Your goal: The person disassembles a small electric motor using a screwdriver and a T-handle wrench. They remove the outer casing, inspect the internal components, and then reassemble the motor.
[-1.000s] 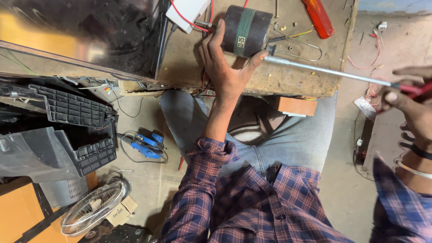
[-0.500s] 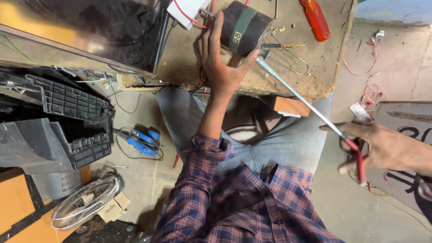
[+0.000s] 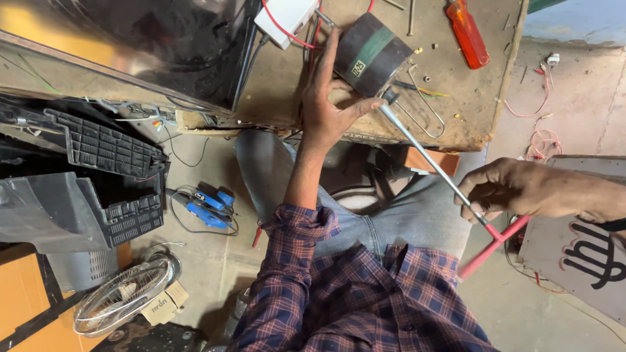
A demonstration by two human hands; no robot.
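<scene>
Black motor [image 3: 370, 53], one red-handled wrench [image 3: 443, 175].

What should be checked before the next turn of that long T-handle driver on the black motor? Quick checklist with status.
1. Left hand steadying the black motor: ok, thumb and fingers rest against it.
2. Right hand gripping the T-handle driver near its red handle: ok.
3. Driver tip seated on the motor's end: cannot tell, the contact point is too small to read.
4. Motor resting on the workbench: ok, though it sits near the front edge.
5. Red wires clear of the driver: ok, they run behind the motor.
6. Orange screwdriver out of the way: ok, lying apart.
</scene>
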